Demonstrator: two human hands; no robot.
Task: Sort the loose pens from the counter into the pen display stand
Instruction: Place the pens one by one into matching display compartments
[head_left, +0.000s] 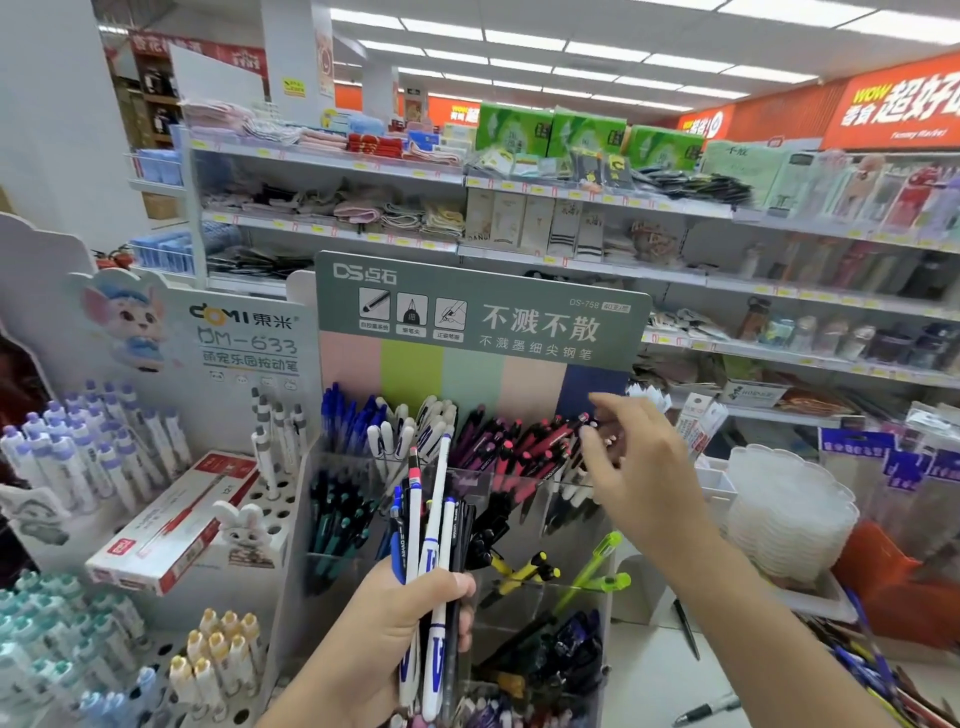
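White pens (428, 525) bunched in left hand (395, 623) grip (upright); right hand (631, 462) apart.

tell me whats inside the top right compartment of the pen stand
Dark pink and maroon pens, leaning rightward. The right hand covers that compartment's right end, so pens there can't be seen.

— Where was this taken?
— Inside a shop: long fluorescent ceiling lights (524, 39) run in rows over white metal shelves (332, 158) stacked with folded cloths and green packs (587, 132).
— And the walls?
— An orange sign band (893, 106) with white lettering crosses the far right wall; a white pillar (47, 119) stands at left.
— Anything nearer?
— Yellow price tags line the shelf edges, and bottles fill the right-hand shelves.
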